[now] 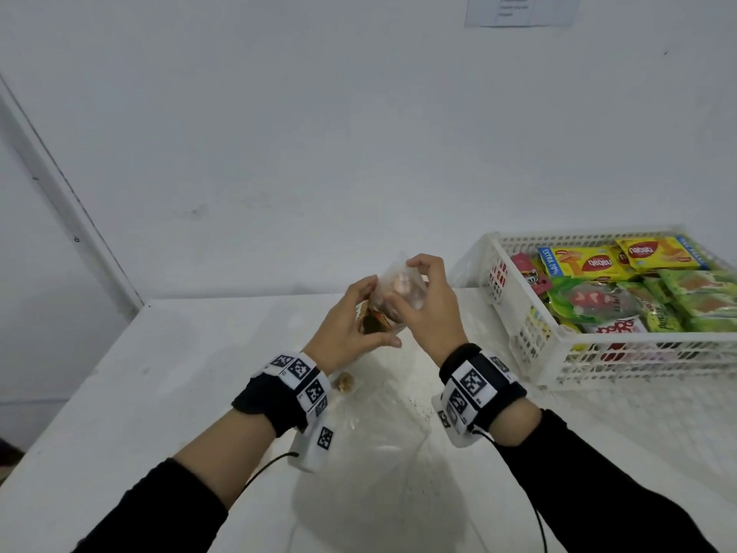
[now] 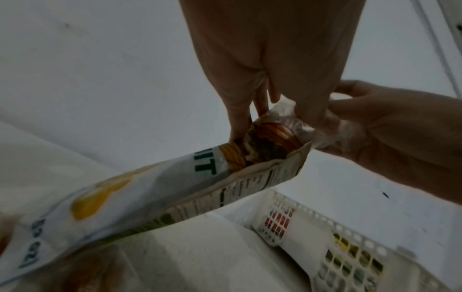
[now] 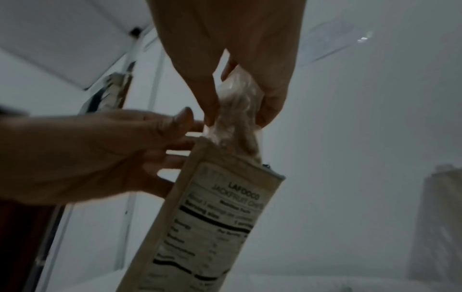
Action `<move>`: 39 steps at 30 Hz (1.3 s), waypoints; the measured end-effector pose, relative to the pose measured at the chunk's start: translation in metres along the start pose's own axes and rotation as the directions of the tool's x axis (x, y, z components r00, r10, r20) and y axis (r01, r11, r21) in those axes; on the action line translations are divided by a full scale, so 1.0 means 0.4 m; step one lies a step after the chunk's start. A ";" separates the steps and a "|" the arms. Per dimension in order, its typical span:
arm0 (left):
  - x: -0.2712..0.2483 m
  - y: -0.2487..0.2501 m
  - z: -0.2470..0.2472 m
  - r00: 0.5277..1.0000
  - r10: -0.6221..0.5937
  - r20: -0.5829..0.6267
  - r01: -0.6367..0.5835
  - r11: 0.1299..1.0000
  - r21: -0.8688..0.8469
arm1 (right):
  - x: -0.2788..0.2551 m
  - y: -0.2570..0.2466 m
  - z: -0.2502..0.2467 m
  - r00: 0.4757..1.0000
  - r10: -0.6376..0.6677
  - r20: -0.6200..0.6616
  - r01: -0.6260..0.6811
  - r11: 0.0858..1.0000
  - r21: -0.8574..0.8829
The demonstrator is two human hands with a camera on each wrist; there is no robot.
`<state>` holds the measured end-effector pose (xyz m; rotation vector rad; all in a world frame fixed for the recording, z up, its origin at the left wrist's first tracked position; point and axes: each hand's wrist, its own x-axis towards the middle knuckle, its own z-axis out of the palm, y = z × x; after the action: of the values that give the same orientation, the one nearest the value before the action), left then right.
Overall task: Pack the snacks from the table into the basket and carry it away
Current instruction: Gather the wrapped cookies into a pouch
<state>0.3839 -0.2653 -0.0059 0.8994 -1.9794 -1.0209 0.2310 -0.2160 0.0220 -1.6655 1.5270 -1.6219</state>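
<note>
My left hand [image 1: 361, 313] grips an open jackfruit chips pouch [image 1: 375, 319], held upright above the white table [image 1: 159, 393]. A clear plastic bag [image 1: 399, 279] with brownish pieces sticks out of the pouch mouth, and my right hand [image 1: 406, 285] pinches its top. In the left wrist view my left hand [image 2: 275, 112] holds the pouch [image 2: 150, 187] by its opening. In the right wrist view my right hand [image 3: 237, 112] pinches the clear bag [image 3: 237, 98] above the pouch [image 3: 215, 217]. The white basket [image 1: 598, 357] stands at the right, full of snack packs.
Yellow wafer packs [image 1: 586, 261] and green packs [image 1: 698, 297] fill the basket. A clear plastic sheet [image 1: 379, 425] and a small brown snack piece [image 1: 345, 383] lie on the table under my wrists. A white wall stands right behind the table.
</note>
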 end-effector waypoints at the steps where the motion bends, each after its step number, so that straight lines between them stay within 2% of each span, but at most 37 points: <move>1: 0.006 -0.007 -0.002 1.000 -0.001 0.013 0.001 1.000 0.025 | 0.004 0.000 -0.004 1.000 0.006 -0.027 -0.006 1.000 0.014; 4: 0.019 -0.019 -0.009 0.999 -0.028 0.024 0.024 0.989 0.148 | 0.015 0.003 -0.012 0.997 0.025 -0.069 -0.021 0.998 0.060; 6: 0.026 -0.016 -0.011 1.000 -0.016 -0.016 0.019 0.980 0.196 | 0.016 0.002 -0.014 0.998 0.027 -0.051 -0.022 0.996 0.090; 10: 0.037 0.001 -0.019 0.996 0.045 -0.083 -0.037 0.995 0.096 | 0.021 0.002 -0.033 0.999 -0.004 0.034 0.002 0.997 0.080; 13: 0.039 0.009 -0.023 0.993 0.100 -0.061 -0.095 0.992 0.078 | 0.034 0.005 -0.049 0.987 -0.115 0.111 0.124 0.990 -0.070; 15: 0.040 0.016 -0.022 0.989 0.139 -0.051 -0.134 0.987 0.088 | 0.045 0.005 -0.053 0.973 -0.137 0.184 0.170 0.969 -0.179; 18: 0.040 0.031 -0.009 0.983 0.177 -0.038 -0.174 0.982 0.073 | 0.055 0.014 -0.055 0.950 -0.136 0.280 0.263 0.833 -0.487; 20: 0.040 0.031 -0.006 0.983 0.181 -0.029 -0.178 0.981 0.075 | 0.056 0.022 -0.062 0.958 -0.166 0.232 0.271 0.784 -0.558; 22: 0.040 0.029 -0.009 0.986 0.164 -0.027 -0.162 0.985 0.065 | 0.051 0.019 -0.076 0.975 -0.154 0.161 0.218 0.812 -0.542; 23: 0.039 0.028 -0.011 0.988 0.155 -0.020 -0.153 0.987 0.057 | 0.046 0.019 -0.082 0.978 -0.123 0.170 0.195 0.825 -0.531; 25: 0.038 0.023 -0.010 0.989 0.145 -0.015 -0.144 0.988 0.048 | 0.032 0.021 -0.087 0.959 -0.081 0.273 0.225 0.802 -0.552; 27: 0.039 0.022 -0.002 0.991 0.134 -0.003 -0.134 0.991 0.023 | 0.018 0.024 -0.089 0.915 -0.063 0.399 0.310 0.744 -0.592; 29: 0.043 0.024 0.012 0.992 0.125 0.023 -0.125 0.992 0.004 | 0.017 0.034 -0.099 0.887 -0.040 0.460 0.339 0.733 -0.590; 31: 0.047 0.025 0.018 0.993 0.113 0.035 -0.112 0.993 -0.026 | 0.028 0.033 -0.118 0.897 -0.064 0.437 0.325 0.765 -0.556; 33: 0.051 0.029 0.016 0.994 0.103 0.036 -0.100 0.992 -0.074 | 0.038 0.033 -0.149 0.918 -0.186 0.352 0.358 0.771 -0.526; 34: 0.054 0.032 0.014 0.994 0.103 0.041 -0.099 0.991 -0.095 | 0.042 0.036 -0.166 0.908 -0.240 0.345 0.399 0.747 -0.532; 36: 0.061 0.043 0.016 0.992 0.099 0.076 -0.088 0.987 -0.138 | 0.041 0.047 -0.188 0.843 -0.284 0.457 0.525 0.618 -0.586; 39: 0.073 0.059 0.041 0.986 0.108 0.128 -0.089 0.985 -0.145 | 0.045 0.084 -0.199 0.737 -0.217 0.640 0.661 0.428 -0.617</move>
<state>0.3502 -0.2731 0.0155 0.6650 -2.0147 -1.1730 0.1429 -0.2104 0.0251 -2.9441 1.7417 -0.4270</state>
